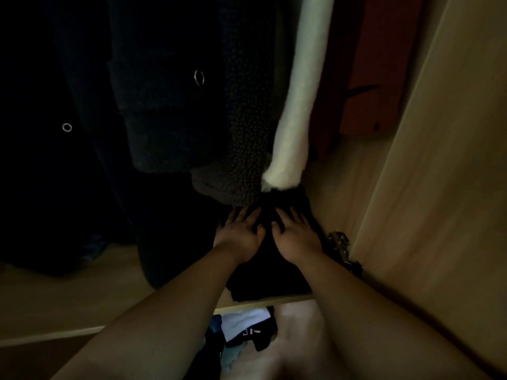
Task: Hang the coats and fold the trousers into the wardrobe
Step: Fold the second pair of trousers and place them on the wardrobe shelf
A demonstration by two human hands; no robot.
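Black folded trousers (271, 272) — soft slab | left hand (238, 237), right hand (296, 237) — fingers spread flat on top

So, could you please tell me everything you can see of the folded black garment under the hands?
The black garment is a dark, soft-looking fabric bundle, apparently folded; the dim light hides its detail. It lies flat on the wooden wardrobe floor, near the front edge, close to the right side wall and its metal hinge. The left hand and right hand rest on top, fingers spread. Its far end sits under the hems of a dark fleece coat and a white sleeve.
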